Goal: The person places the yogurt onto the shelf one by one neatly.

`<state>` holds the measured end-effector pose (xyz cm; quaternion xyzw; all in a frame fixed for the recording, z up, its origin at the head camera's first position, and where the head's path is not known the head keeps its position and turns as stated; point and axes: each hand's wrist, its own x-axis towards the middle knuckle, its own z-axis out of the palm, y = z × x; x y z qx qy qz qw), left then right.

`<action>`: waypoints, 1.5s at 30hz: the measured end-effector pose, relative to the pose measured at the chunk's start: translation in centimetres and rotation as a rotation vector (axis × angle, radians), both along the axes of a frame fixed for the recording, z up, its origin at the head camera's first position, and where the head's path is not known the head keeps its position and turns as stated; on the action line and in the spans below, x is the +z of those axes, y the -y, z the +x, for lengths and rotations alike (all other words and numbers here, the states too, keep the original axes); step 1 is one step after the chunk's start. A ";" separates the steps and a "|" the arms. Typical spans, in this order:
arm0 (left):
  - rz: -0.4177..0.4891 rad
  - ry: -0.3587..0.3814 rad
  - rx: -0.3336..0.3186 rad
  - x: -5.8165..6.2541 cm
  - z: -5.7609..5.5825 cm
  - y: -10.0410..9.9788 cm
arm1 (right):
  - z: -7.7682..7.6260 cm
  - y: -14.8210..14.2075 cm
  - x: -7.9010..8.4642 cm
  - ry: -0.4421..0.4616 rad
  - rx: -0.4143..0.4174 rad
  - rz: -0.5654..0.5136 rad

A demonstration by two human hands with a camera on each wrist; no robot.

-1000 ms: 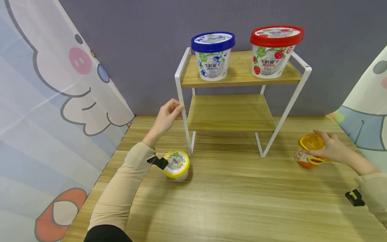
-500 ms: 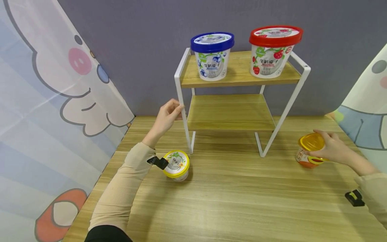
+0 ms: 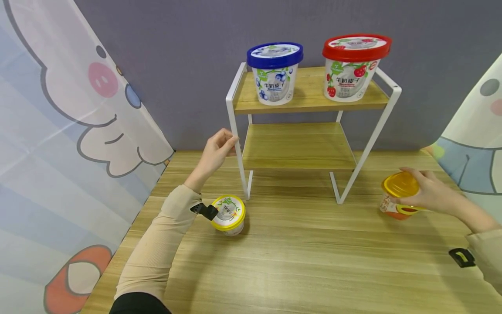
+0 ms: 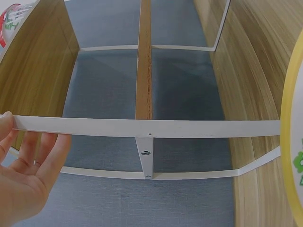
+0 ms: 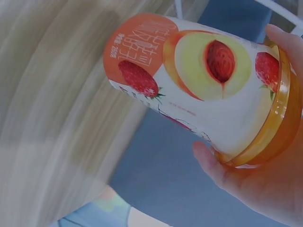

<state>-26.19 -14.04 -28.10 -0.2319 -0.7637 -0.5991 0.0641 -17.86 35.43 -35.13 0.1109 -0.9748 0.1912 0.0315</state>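
Note:
My left hand (image 3: 215, 151) pinches the white left post of a two-tier shelf rack (image 3: 298, 146). In the left wrist view the thumb lies on one side of the white bar (image 4: 94, 126) and the fingers on the other. On the right, my right hand (image 3: 436, 195) holds a yogurt cup (image 5: 184, 80) by its clear orange lid (image 3: 401, 185), from above. Fruit pictures and an orange patch cover the cup's white side. Whether its base touches the table I cannot tell. A tub with a yellow lid (image 3: 228, 212) stands near my left wrist.
On the top board are a blue-lidded tub (image 3: 275, 74) at left and a red-lidded tub (image 3: 354, 67) at right. The lower board (image 3: 300, 146) is bare. A grey wall (image 3: 188, 65) rises behind, with cartoon curtains (image 3: 59, 174) at both sides.
My right hand and the cup have shifted slightly left. My left hand keeps its hold on the post, and the tubs stay where they were.

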 end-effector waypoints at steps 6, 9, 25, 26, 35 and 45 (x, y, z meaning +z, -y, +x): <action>0.004 -0.001 0.000 0.0 0.1 0.0 | 0.6 1.1 0.7 -0.027 0.034 0.016; 0.010 0.003 0.000 0.1 0.1 -0.1 | 1.0 1.6 1.1 -0.020 0.043 0.025; 0.009 0.012 -0.001 0.1 0.1 0.0 | 3.0 5.0 2.3 -0.093 0.149 0.027; 0.009 0.011 -0.002 0.1 0.1 0.0 | 3.1 5.2 2.3 -0.090 0.157 0.028; 0.010 -0.002 -0.011 0.0 0.1 0.0 | 3.9 7.1 2.6 -0.196 0.243 0.049; 0.012 -0.001 -0.014 0.1 0.2 0.0 | 4.3 9.6 3.6 -0.259 0.297 0.039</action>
